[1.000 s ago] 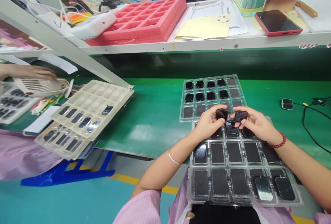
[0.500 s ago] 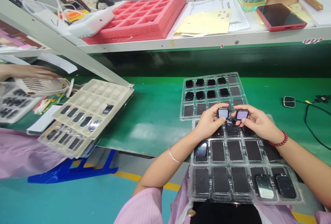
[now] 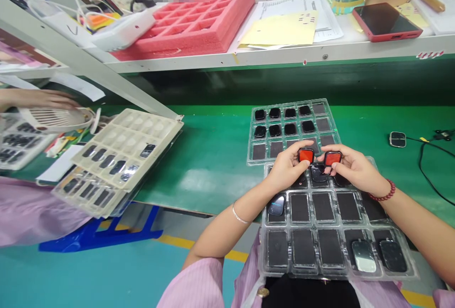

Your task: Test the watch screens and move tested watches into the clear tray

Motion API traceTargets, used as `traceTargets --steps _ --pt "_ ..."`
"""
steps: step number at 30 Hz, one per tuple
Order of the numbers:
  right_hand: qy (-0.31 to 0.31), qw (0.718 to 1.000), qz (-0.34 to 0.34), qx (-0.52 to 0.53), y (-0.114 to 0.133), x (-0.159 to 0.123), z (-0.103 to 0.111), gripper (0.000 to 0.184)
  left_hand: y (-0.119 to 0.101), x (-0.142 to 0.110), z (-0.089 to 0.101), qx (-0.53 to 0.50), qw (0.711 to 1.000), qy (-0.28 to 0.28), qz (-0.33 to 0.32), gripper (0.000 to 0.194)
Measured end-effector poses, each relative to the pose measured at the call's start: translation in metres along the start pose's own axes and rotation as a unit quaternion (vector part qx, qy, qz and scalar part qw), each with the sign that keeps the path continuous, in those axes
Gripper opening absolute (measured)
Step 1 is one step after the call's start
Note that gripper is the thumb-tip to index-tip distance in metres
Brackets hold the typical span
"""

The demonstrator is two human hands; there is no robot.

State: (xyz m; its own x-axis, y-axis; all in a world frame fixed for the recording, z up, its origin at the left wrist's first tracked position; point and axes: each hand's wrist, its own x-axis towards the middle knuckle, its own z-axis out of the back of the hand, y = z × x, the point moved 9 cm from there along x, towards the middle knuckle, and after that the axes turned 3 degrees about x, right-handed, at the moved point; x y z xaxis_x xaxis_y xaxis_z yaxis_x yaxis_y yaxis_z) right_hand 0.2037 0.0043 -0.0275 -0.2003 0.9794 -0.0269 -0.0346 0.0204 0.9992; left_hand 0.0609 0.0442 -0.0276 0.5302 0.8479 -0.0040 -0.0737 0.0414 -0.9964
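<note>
In my left hand (image 3: 288, 166) is a black smartwatch (image 3: 306, 156) with a lit red screen, pinched between thumb and fingers. My right hand (image 3: 359, 168) grips a second black smartwatch (image 3: 333, 158), its screen also red. Both are held side by side, faces up, over the upper edge of a clear plastic tray (image 3: 308, 226). Dark-lined compartments fill this tray; several hold watch bodies, among them a shiny one (image 3: 364, 256) at lower right. Beyond my hands lies another clear tray (image 3: 251, 157) with two rows of black watch bodies (image 3: 290, 129).
A watch (image 3: 397, 140) on a black cable (image 3: 423, 170) lies at right. Cream trays (image 3: 130, 128) stand at left, near a co-worker's hand (image 3: 46, 98) and a white fan (image 3: 59, 117). The shelf above carries red foam (image 3: 227, 28), papers (image 3: 279, 28) and a phone (image 3: 387, 21).
The screens of both held watches have turned from pale white-lilac to red. My hands and the trays have stayed in place.
</note>
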Motion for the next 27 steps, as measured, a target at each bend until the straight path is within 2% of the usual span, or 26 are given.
traceTargets --steps 7,12,19,27 --pt "0.013 1.0 -0.002 0.006 -0.0001 -0.0008 -0.0028 0.038 0.0015 -0.0002 0.0 -0.005 1.0 0.001 0.003 0.052" --pt "0.021 1.0 0.01 -0.015 0.0024 -0.0007 -0.0031 0.037 -0.001 0.0004 0.0022 -0.014 1.0 -0.009 -0.005 0.037" --pt "0.014 1.0 0.011 -0.011 0.0036 -0.0007 -0.0018 0.033 0.0027 0.0015 0.0018 -0.027 1.0 -0.006 0.003 0.027" --pt "0.019 1.0 -0.005 0.014 0.0013 -0.0012 0.0016 0.023 0.0011 0.0001 -0.0002 -0.058 0.998 0.002 0.02 0.035"
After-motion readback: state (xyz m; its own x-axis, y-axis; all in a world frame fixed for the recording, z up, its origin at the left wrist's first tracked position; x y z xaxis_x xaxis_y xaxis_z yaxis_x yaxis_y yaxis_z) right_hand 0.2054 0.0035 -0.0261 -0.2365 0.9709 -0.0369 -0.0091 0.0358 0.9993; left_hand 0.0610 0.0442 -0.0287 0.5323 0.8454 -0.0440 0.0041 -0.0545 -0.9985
